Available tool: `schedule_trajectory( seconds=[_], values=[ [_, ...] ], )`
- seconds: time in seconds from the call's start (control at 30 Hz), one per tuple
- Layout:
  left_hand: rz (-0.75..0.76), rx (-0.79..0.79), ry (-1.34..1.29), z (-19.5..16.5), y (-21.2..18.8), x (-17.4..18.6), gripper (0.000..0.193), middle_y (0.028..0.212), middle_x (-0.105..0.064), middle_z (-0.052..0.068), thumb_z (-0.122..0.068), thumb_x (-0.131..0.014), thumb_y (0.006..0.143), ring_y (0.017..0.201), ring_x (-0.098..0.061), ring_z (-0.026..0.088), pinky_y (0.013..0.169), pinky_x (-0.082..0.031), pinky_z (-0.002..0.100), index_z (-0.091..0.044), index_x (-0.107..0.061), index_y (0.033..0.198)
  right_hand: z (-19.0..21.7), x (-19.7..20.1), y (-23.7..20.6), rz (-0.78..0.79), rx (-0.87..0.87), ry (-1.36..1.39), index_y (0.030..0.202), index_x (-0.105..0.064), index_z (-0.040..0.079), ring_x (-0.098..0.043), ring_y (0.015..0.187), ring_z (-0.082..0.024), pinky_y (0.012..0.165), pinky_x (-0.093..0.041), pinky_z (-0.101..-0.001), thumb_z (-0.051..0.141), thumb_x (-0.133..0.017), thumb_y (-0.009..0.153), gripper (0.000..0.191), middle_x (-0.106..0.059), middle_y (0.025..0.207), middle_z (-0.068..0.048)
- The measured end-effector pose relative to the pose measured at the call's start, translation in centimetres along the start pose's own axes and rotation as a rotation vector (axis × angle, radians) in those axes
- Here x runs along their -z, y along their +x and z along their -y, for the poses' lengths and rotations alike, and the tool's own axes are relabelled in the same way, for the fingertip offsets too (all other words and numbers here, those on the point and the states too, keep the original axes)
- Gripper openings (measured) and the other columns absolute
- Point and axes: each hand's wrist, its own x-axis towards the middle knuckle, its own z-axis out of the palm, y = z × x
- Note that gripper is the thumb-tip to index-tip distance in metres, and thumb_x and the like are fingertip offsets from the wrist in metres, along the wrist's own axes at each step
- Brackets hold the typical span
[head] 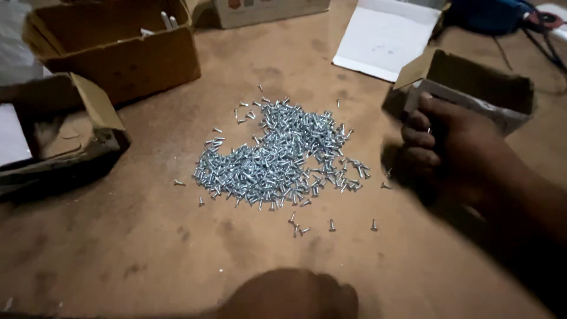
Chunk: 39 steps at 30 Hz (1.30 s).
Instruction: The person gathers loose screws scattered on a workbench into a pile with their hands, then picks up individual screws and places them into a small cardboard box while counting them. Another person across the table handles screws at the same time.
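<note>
The brown table point(147, 248) fills the view under both your hands, dusty and blotched with darker patches. Well beyond your left hand, at the far left corner, sits the biggest box point(118, 50), open-topped brown cardboard with a few pale sticks showing inside. Nearer your left side, at the table's left edge, lies a flattened, torn carton point(65, 139) with one flap raised. Far past your right hand, a white sheet point(384, 38) lies folded open, and beyond that a blue thing point(490, 15) with dark cords; what it is cannot be made out.

Just behind your right hand stands a small box point(478, 85), open, brown inside with a grey outer face; your fingers seem to overlap its near wall, though whether they touch it is unclear.

Between your two hands, left of the right one and ahead of the left one, spreads the screw pile point(277, 156), a loose silver heap with strays scattered round its edges, some close to your right knuckles.

Your right hand point(443, 150) is curled into a loose fist, blurred, with a small silvery glint between the fingers, possibly a screw. Your left hand point(295, 295) rests at the near edge, dark and rounded; how far it is open cannot be told.
</note>
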Motion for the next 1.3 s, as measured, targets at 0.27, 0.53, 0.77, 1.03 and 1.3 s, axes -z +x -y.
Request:
schedule_trajectory(
  seconds=[0.27,0.53,0.77,1.03,1.3],
  values=[
    [0.036,-0.182,-1.816,2.0,3.1,10.4,0.034,0.06,-0.055,0.002,-0.017,-0.06,0.108,0.042,-0.047,0.01,0.031,-0.038,0.024,-0.006,-0.057,0.076,4.0,0.8,-1.2,-0.004,0.197,0.083,0.09,-0.047,0.014,-0.037,0.059,-0.007,0.048,-0.034,-0.0191,0.029,-0.041,0.116,0.03,-0.041,0.074,0.003],
    [-0.559,-0.101,-1.465,5.4,4.5,15.3,0.033,0.065,-0.057,0.006,-0.033,-0.047,0.098,0.039,-0.033,0.011,0.037,-0.024,0.027,-0.014,-0.045,0.071,3.9,-0.3,-1.3,-0.083,0.122,-0.035,0.097,-0.052,0.012,-0.042,0.06,-0.009,0.049,-0.035,-0.0218,0.032,-0.043,0.114,0.028,-0.05,0.077,-0.002],
    [-0.611,-0.258,-0.973,6.3,5.9,16.6,0.042,0.059,-0.04,-0.002,-0.04,-0.048,0.108,0.043,-0.034,0.009,0.038,-0.029,0.027,-0.012,-0.045,0.075,1.7,-0.5,0.8,-0.012,-0.033,-0.138,0.09,-0.05,0.013,-0.035,0.051,-0.011,0.041,-0.029,-0.0252,0.029,-0.045,0.111,0.027,-0.045,0.067,0.001],
    [-0.721,-0.021,-0.808,5.1,9.3,15.7,0.039,0.06,-0.05,-0.002,-0.037,-0.05,0.102,0.044,-0.042,0.01,0.04,-0.036,0.029,-0.005,-0.059,0.083,1.1,2.3,2.0,-0.071,-0.165,-0.172,0.087,-0.048,0.014,-0.031,0.05,-0.013,0.04,-0.027,-0.0287,0.037,-0.043,0.113,0.035,-0.039,0.065,0.001],
    [-0.693,-0.388,0.012,5.8,8.0,14.4,0.023,0.09,-0.07,0.013,-0.025,-0.056,0.104,0.085,-0.069,0.029,0.078,-0.055,0.042,-0.003,-0.064,0.103,0.3,2.8,2.2,-0.09,-0.112,-0.206,0.088,-0.048,0.014,-0.033,0.051,-0.014,0.042,-0.03,-0.0298,0.036,-0.046,0.111,0.032,-0.04,0.065,0.001]
  ],
)
